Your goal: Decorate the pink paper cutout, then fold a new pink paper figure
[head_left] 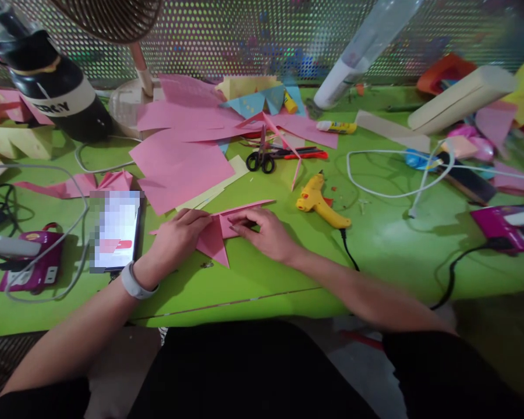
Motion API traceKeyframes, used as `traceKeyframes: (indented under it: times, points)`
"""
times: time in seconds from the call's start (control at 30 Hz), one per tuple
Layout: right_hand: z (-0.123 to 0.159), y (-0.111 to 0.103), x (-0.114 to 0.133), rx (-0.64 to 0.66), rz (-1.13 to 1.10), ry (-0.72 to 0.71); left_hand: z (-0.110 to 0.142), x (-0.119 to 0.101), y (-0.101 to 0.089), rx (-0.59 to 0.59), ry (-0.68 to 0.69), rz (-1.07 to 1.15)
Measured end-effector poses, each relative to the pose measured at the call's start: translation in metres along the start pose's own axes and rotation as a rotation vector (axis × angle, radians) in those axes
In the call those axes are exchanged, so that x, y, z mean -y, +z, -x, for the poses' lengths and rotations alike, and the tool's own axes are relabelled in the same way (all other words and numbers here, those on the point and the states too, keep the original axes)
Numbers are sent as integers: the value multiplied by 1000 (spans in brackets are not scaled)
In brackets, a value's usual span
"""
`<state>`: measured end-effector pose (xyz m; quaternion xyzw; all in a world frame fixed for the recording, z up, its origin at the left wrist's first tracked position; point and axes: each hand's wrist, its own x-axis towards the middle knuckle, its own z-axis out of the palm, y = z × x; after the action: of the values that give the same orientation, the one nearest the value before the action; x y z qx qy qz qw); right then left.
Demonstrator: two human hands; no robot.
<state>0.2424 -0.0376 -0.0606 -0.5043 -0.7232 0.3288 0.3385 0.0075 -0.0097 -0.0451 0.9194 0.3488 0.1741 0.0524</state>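
Note:
A folded piece of pink paper (215,243) lies on the green table near its front edge, one pointed flap aimed toward me. My left hand (184,235) presses down on its left part, fingers together and covering some of the folds. At the right part of the paper, my right hand (262,233) pinches an edge between thumb and fingertips. Beyond both hands rests a larger pink sheet (181,169), with cream paper strips (218,185) partly under it. Left of my left hand lies a phone (117,233) with its screen lit.
Black-handled scissors (261,160), a red cutter (308,153) and a yellow glue gun (323,201) lie beyond my right hand. A glue stick (336,127) is farther back. A dark bottle (56,87) stands at left. Purple power strips (35,262) and white cables (375,154) flank the work area.

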Motion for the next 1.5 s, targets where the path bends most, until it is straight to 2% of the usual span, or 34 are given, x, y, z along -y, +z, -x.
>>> traceKeyframes:
  times: [0.1,0.27,0.5,0.6,0.9,1.03,1.2,1.5]
  points:
    - [-1,1,1,-5,-31,34,0,0,0,9,-1,14]
    - [-3,0,2,12,70,31,1,-2,-2,26,6,14]
    - [-10,1,8,53,-2,115,2,-2,-2,34,20,-9]
    - [-10,3,7,32,5,132,3,-3,-2,23,43,-19]
    - [-8,8,3,-13,-4,107,8,-3,-4,85,156,-10]
    - [-8,10,2,-4,70,97,11,-5,-3,59,183,-81]
    - [-7,10,3,-5,110,72,13,-9,-3,78,202,-106]
    - [-10,8,9,21,129,107,15,-10,-4,115,209,-131]
